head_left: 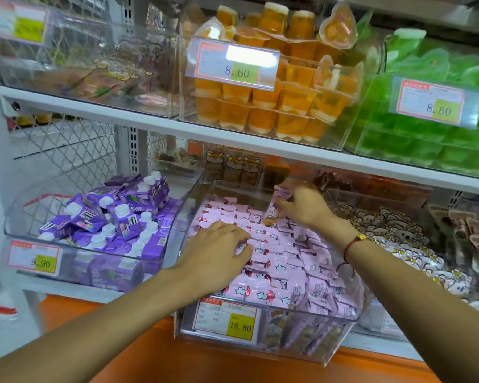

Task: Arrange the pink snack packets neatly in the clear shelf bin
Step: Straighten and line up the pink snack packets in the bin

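A clear shelf bin (340, 338) on the lower shelf is filled with rows of pink snack packets (285, 261). My left hand (219, 247) lies on the packets at the bin's left side, fingers spread and bent over them. My right hand (302, 205) is raised over the back of the bin and pinches one pink packet (278, 201), held upright and tilted. A red cord bracelet sits on my right wrist. A price tag reading 15.80 (228, 319) hangs on the bin's front wall.
A bin of purple drink cartons (116, 217) stands to the left and a bin of white flower-print packets (415, 250) to the right. The white shelf above (233, 134) carries orange jelly cups (274, 106) and green packets (432, 111). An orange ledge (205, 360) runs below.
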Action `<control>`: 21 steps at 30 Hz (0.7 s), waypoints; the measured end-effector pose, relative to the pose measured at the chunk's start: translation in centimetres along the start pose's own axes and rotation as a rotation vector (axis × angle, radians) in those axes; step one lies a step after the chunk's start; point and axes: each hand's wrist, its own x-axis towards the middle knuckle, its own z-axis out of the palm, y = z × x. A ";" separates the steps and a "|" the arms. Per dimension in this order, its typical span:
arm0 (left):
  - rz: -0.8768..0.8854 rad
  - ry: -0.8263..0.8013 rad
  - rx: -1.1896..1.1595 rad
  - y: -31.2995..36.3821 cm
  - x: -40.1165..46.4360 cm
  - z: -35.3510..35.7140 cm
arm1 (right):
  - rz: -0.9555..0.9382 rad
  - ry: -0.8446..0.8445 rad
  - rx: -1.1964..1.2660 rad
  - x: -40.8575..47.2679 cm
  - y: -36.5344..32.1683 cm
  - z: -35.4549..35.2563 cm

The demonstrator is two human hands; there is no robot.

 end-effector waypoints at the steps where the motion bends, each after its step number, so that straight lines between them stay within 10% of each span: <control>1: 0.002 0.008 -0.003 0.0 0.0 0.1 | -0.019 -0.018 -0.002 -0.3 0.1 0.1; 12: -0.042 -0.036 -0.027 0.0 0.4 -0.2 | 0.000 -0.448 -0.058 -3.2 0.9 2.8; 21: -0.132 -0.159 -0.107 -0.6 8.9 -0.9 | -0.029 -0.305 -0.057 -6.4 0.3 3.7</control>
